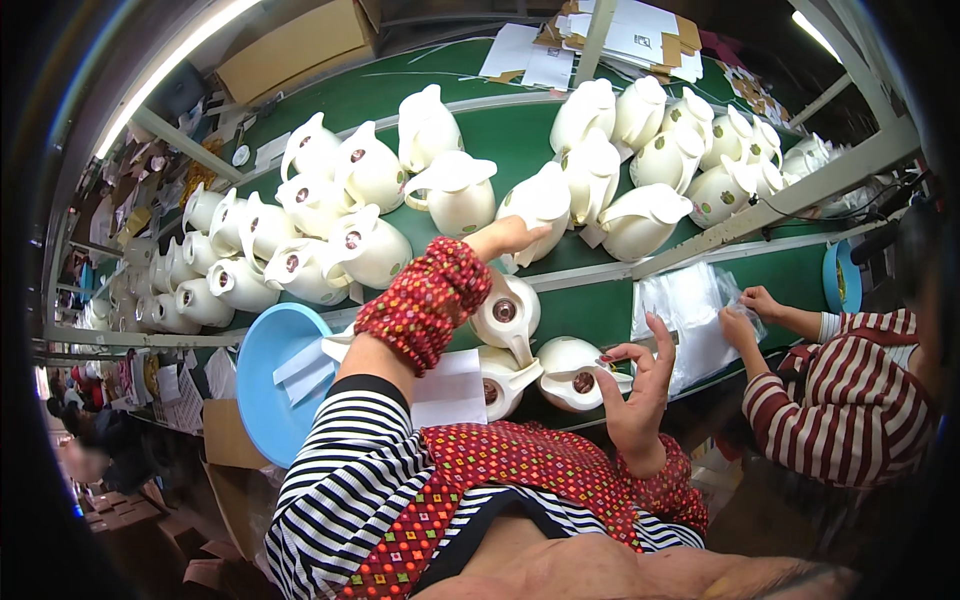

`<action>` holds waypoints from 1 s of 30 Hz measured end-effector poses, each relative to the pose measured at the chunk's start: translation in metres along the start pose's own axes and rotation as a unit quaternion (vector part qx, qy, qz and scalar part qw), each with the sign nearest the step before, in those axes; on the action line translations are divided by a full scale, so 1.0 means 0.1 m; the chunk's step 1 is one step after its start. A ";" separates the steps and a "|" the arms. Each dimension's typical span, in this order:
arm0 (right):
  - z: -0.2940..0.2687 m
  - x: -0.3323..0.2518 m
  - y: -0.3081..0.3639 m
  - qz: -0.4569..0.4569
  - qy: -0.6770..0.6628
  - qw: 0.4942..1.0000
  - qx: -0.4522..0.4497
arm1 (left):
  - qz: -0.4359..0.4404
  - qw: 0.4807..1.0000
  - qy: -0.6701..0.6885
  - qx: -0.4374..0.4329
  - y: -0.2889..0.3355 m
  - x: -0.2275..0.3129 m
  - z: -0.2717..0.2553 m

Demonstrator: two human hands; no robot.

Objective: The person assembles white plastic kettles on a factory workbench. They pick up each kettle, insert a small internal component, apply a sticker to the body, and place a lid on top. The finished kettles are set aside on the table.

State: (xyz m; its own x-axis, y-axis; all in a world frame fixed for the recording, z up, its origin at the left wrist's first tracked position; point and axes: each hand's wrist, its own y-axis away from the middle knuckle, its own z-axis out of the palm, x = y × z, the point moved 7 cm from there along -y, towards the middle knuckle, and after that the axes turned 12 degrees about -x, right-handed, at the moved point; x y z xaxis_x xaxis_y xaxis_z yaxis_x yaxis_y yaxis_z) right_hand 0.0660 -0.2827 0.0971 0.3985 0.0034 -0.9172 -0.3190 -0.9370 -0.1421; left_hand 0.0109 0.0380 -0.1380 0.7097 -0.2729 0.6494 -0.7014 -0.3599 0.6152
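My left hand reaches forward to a cream-white jug at the front of the far group. Its fingers are closed at the jug's near side, by the handle, and partly hidden. Raised at the near right, my right hand is open and empty, with fingers apart. Just left of it lies a jug with a round reddish-brown opening facing me. Another jug is below my left hand, and a third sits in front of my body beside a white paper sheet.
Several more jugs crowd the green bench behind a metal rail. A blue basin with white papers stands at the left. To the right, a person in striped sleeves handles clear plastic bags. A slanted metal post crosses there.
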 end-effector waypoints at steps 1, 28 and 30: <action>-0.02 0.03 0.01 0.004 0.000 1.000 0.013 | -0.010 0.995 -0.102 0.010 0.26 0.22 -0.15; 0.41 -1.11 0.01 -0.141 -0.120 0.979 -0.083 | 0.423 0.766 0.475 0.090 3.03 0.43 -1.02; 0.49 -1.33 0.06 -0.157 -0.130 0.974 -0.103 | 0.492 0.714 0.495 0.052 3.45 0.47 -0.92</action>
State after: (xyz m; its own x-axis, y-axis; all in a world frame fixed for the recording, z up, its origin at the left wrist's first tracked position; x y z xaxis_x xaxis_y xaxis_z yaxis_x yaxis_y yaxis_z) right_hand -0.0315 -0.2717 0.2001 0.2089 0.3649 -0.9073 -0.0270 -0.9253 -0.3783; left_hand -0.2037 -0.0165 0.1460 -0.5542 0.3069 0.7738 -0.7834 -0.5066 -0.3602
